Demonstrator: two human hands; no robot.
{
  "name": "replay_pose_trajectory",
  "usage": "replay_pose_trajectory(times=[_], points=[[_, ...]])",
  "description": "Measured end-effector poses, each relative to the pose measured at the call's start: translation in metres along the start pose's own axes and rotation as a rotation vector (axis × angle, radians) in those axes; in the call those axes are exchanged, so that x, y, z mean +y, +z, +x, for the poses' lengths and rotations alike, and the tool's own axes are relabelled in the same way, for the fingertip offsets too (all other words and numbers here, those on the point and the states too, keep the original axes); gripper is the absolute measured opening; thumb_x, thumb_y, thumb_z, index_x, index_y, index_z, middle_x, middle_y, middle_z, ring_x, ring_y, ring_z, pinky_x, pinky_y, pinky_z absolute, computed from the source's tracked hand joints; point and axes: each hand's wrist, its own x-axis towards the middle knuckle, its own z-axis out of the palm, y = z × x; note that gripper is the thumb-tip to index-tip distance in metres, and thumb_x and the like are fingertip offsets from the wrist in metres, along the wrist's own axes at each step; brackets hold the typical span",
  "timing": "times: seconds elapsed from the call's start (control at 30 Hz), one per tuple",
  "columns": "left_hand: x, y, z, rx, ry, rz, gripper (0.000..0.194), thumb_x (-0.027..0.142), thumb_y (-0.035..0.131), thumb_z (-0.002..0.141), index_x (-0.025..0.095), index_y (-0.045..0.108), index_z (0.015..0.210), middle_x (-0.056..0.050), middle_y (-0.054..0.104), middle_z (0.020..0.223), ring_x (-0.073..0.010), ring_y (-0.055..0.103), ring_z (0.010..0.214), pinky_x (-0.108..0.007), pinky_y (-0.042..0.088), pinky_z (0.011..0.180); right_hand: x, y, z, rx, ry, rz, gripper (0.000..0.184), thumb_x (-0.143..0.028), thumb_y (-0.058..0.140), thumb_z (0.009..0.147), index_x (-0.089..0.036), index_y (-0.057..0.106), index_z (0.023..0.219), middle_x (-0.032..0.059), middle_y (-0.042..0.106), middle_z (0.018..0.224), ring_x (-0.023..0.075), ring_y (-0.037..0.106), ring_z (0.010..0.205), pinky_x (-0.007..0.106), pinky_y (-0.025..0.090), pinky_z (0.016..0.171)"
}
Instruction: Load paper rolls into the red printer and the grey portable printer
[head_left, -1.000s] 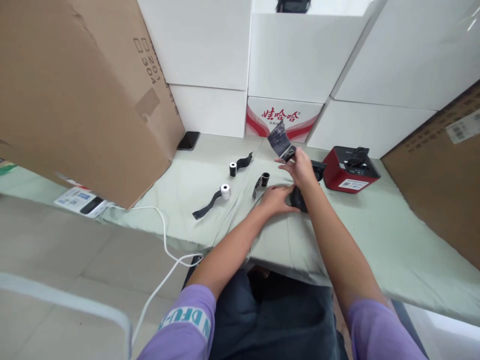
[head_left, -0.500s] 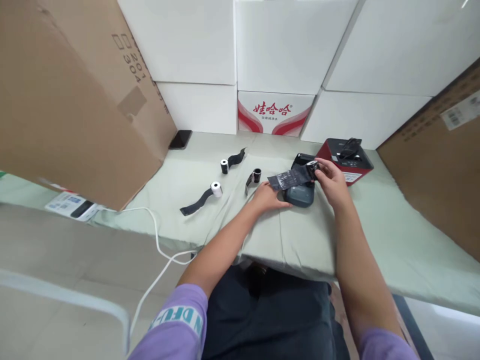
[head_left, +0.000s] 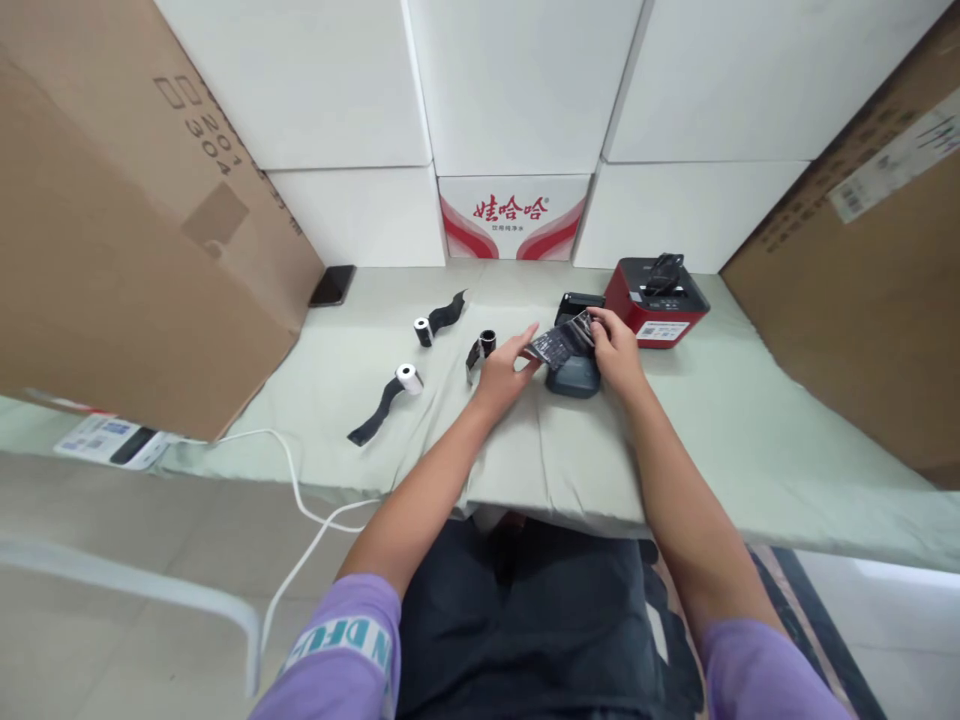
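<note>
My right hand (head_left: 619, 355) pinches a receipt paper roll, with the roll itself mostly hidden by the fingers. From it a black printed paper strip (head_left: 559, 345) stretches left above a dark handheld device (head_left: 574, 378) that looks like a card terminal or small printer. My left hand (head_left: 504, 378) is at the strip's free end, with thumb and forefinger on its edges. Left of the hands, a small dark roll (head_left: 487, 342) stands with a short strip out. Two white-cored rolls, one farther back (head_left: 424, 332) and one nearer (head_left: 409, 378), trail black strips.
A red and black box-shaped device (head_left: 656, 305) stands right of my right hand. Cardboard boxes flank the table at left (head_left: 150, 250) and right (head_left: 862, 300); white boxes (head_left: 352, 215) line the back. A phone (head_left: 333, 286) lies back left. A white cable (head_left: 292, 470) hangs over the front edge.
My left hand has risen from beside the dark device to the strip's end. The right hand has turned the roll slightly, tilting the strip. The whole view has shifted, moving the scene left.
</note>
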Motion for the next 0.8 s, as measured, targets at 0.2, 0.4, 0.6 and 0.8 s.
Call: replay_pose_trajectory(times=[0.2, 0.4, 0.6, 0.8], points=[[0.014, -0.002, -0.004, 0.077, 0.322, 0.087, 0.025, 0.032, 0.057, 0.104, 0.021, 0.08, 0.108, -0.006, 0.075, 0.091, -0.0136, 0.07, 0.084, -0.026, 0.054, 0.078, -0.004, 0.0, 0.0, 0.013, 0.019, 0.103, 0.036, -0.046, 0.062, 0.091, -0.022, 0.068, 0.117, 0.0093, 0.074, 0.108, 0.0263, 0.069, 0.099, 0.045, 0.056, 0.096], [0.023, 0.004, -0.003, 0.168, 0.382, 0.026, 0.023, 0.028, 0.056, 0.104, 0.02, 0.077, 0.105, -0.007, 0.078, 0.094, -0.0139, 0.072, 0.088, -0.027, 0.057, 0.081, -0.006, -0.001, 0.002, 0.064, 0.005, 0.127, 0.03, -0.045, 0.06, 0.091, -0.023, 0.068, 0.11, 0.0091, 0.073, 0.109, 0.0263, 0.068, 0.101, 0.045, 0.056, 0.095], [0.024, 0.004, -0.006, 0.068, 0.411, 0.036, 0.02, 0.027, 0.058, 0.102, 0.02, 0.076, 0.101, -0.008, 0.079, 0.094, -0.014, 0.073, 0.082, -0.027, 0.058, 0.078, -0.006, -0.004, 0.001, -0.06, 0.013, 0.086, 0.023, -0.036, 0.062, 0.086, -0.022, 0.071, 0.102, 0.0083, 0.076, 0.104, 0.0267, 0.07, 0.096, 0.046, 0.055, 0.095], [0.019, 0.007, -0.007, -0.078, 0.388, 0.103, 0.016, 0.021, 0.062, 0.097, 0.019, 0.077, 0.101, -0.005, 0.077, 0.092, -0.011, 0.067, 0.069, -0.024, 0.054, 0.072, -0.001, -0.002, 0.0, -0.163, -0.05, -0.014, 0.021, -0.028, 0.057, 0.086, -0.022, 0.072, 0.099, 0.0091, 0.076, 0.109, 0.0276, 0.068, 0.107, 0.046, 0.051, 0.101]])
